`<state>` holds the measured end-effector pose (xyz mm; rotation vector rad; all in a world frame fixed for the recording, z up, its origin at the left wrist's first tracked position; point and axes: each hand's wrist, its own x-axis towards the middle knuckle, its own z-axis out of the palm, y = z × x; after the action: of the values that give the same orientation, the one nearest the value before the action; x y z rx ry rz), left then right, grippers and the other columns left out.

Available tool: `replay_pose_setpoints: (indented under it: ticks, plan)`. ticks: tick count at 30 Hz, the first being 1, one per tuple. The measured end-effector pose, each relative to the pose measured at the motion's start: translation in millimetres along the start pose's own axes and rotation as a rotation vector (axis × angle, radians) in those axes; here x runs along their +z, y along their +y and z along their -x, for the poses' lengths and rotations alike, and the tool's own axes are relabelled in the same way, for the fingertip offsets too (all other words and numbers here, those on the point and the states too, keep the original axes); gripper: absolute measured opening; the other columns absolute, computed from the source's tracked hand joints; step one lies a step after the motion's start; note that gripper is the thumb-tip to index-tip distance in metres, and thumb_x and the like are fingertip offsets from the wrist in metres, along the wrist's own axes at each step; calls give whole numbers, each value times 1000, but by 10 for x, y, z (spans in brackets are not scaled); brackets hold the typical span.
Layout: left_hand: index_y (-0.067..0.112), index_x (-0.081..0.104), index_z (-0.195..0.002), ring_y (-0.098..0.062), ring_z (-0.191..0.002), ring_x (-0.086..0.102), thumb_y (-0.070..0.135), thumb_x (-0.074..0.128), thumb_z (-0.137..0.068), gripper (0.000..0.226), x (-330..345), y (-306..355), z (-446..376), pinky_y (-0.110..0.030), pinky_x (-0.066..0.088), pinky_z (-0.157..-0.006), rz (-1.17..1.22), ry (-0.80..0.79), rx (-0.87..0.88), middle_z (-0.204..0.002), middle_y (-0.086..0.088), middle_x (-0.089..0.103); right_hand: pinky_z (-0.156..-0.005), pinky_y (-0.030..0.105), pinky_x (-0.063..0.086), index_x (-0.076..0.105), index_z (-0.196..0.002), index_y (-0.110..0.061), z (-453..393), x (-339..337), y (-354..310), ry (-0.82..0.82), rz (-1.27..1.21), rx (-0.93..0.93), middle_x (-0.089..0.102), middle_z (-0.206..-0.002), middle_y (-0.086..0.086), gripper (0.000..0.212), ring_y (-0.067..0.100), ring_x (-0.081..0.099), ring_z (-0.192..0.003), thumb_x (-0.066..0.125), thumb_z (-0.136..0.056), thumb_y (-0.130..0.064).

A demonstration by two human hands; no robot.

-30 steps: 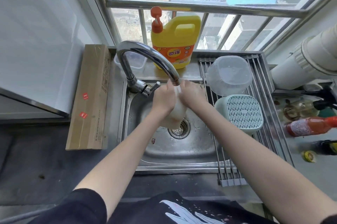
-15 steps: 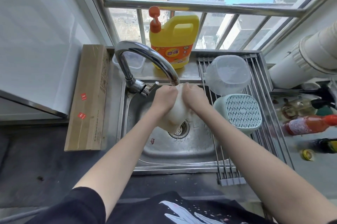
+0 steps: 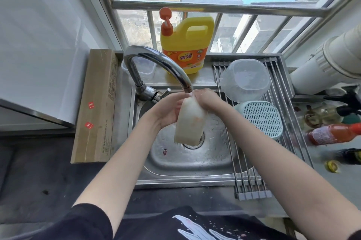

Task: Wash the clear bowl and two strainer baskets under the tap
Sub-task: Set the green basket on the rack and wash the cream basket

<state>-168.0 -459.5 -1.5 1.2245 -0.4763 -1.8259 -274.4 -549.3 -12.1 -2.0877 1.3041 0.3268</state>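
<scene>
While both forearms reach in over the counter edge, black sleeves nearest the camera, the hands meet at the sink (image 3: 187, 163) under the tap (image 3: 156, 62).

Left hand (image 3: 168, 112): fingers curled round the left side of a pale, whitish basket (image 3: 190, 122), gripping it. Right hand (image 3: 208, 99): fingers wrapped over its upper end, just below the spout; individual fingertips hard to make out. Basket hangs on edge, tilted, long side pointing down toward the drain (image 3: 193, 143), which it partly covers. Faint orange tint on its face.

Right of the sink, on the roll-up rack (image 3: 250, 179): green basket (image 3: 262, 117) upside down, perforated base up; just beyond it, touching or nearly so, the clear bowl (image 3: 245, 80), also inverted.

Farther back: yellow detergent jug (image 3: 186, 44) with orange pump on the ledge, cardboard box (image 3: 97, 107) along the left, window bars behind.

Against half a second ago: the pale basket has swung down, more of its face showing, lower end now over the drain; left hand sits lower on it. Rack items unmoved.
</scene>
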Motion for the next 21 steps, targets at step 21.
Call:
replay_pose_setpoints:
  ticks: [21]
  plan:
    - [8,56,-94,-23,-77,63,22,45,-96,18,-212,-294,-609,-30,50,-79,39,507,-188,-83,-10,64,-113,45,21,33,-146,-9,687,756,365,473,241,-580,35,-151,9,56,25,30,-140,18,-99,-35]
